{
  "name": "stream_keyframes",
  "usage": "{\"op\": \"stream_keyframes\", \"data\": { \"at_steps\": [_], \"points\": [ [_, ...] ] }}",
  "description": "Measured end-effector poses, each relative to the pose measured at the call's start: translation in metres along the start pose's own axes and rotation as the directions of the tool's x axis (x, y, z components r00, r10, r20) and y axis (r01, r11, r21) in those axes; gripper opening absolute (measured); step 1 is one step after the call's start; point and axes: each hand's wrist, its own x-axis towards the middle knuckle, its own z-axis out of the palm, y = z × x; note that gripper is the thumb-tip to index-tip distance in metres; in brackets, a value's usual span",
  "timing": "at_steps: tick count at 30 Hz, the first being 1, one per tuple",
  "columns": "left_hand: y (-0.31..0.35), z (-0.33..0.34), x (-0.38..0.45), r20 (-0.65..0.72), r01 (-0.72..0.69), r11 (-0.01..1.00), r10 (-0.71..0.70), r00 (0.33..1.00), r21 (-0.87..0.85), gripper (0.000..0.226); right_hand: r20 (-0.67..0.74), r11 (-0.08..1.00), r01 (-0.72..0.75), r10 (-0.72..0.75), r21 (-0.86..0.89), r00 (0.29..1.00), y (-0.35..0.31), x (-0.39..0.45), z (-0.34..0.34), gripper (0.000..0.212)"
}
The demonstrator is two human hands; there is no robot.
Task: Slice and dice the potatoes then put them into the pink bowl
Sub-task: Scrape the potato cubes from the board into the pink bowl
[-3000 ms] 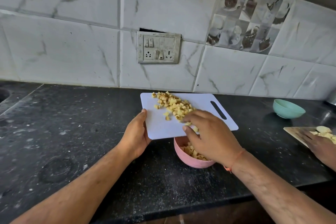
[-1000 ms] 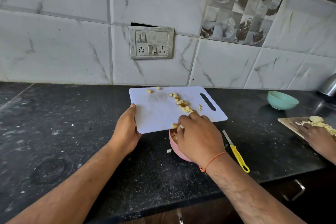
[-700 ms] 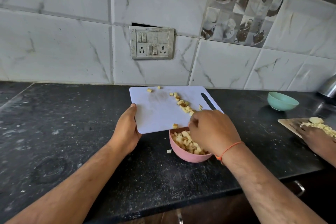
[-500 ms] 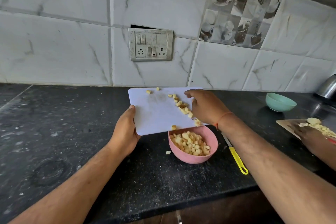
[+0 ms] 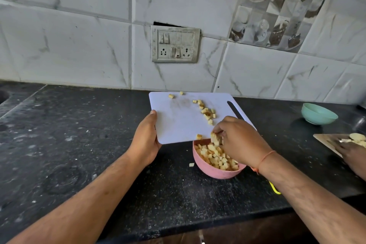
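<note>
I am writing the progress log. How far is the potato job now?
Dicing looks done: the pink bowl holds many cubes. In hand: the left hand holds the white board; the right hand sweeps cubes in. Left: the cubes on the board and one on the counter.

Black speckled counter running along the tiled wall, with a few things sitting on it.

A pink bowl heaped with diced potato stands near the front edge, and one stray potato cube lies on the stone just to its left. Behind the right forearm a yellow handle pokes out (the rest is hidden). Well off to the right sits a teal bowl close to the wall, and nearer the front a wooden board carrying pale potato slices lies flat at the counter's right end.
</note>
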Motion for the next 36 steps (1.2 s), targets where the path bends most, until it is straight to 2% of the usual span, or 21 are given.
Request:
{"op": "stream_keyframes", "data": {
  "at_steps": [3,6,8,12,15,20,27,30,32,34,36],
  "points": [
    [0.0,0.001,0.0,0.012,0.007,1.0,-0.007,1.0,0.001,0.037,-0.095,0.998,-0.019,0.025,0.064,0.995,0.002,0.012,-0.008,0.044],
    [0.0,0.0,-0.001,0.015,0.006,1.0,-0.006,1.0,-0.001,0.037,-0.207,0.998,0.032,-0.019,0.061,0.978,0.008,0.051,-0.02,0.04],
    [0.001,0.0,-0.002,0.018,0.006,1.0,-0.006,1.0,-0.003,0.036,-0.184,0.996,0.07,-0.058,0.059,0.981,0.01,0.083,-0.021,0.045],
    [0.003,-0.001,-0.003,0.039,0.002,1.0,-0.002,0.999,0.005,0.037,0.001,0.99,0.14,-0.14,-0.006,0.99,0.008,0.125,-0.011,0.066],
    [0.002,-0.003,-0.001,0.048,-0.007,1.0,0.006,0.999,0.012,0.038,0.071,0.983,0.182,-0.179,-0.041,0.981,0.009,0.124,0.002,0.065],
    [-0.001,-0.004,0.003,0.032,0.013,1.0,-0.013,0.999,0.005,0.04,0.029,0.966,0.208,-0.206,-0.154,0.978,0.011,0.069,0.014,0.066],
    [0.0,-0.004,0.005,0.023,0.015,1.0,-0.015,1.0,-0.003,0.04,-0.015,0.972,0.218,-0.22,-0.092,0.975,-0.007,-0.009,-0.002,0.059],
    [0.0,-0.004,0.005,0.019,0.016,1.0,-0.016,1.0,-0.001,0.04,-0.14,0.978,0.2,-0.208,-0.067,0.968,-0.01,0.001,-0.011,0.057],
    [0.0,-0.004,0.004,0.019,0.018,1.0,-0.018,1.0,0.002,0.041,-0.136,0.963,0.268,-0.27,-0.03,0.953,-0.015,0.01,-0.009,0.06],
    [0.0,-0.004,0.003,0.015,0.014,1.0,-0.014,1.0,-0.002,0.041,-0.06,0.918,0.395,-0.395,-0.013,0.917,-0.02,0.014,-0.001,0.064],
    [0.001,-0.004,0.003,0.012,0.008,1.0,-0.008,1.0,-0.01,0.041,-0.01,0.868,0.494,-0.495,-0.052,0.869,-0.017,0.014,0.008,0.058]
  ]
}}
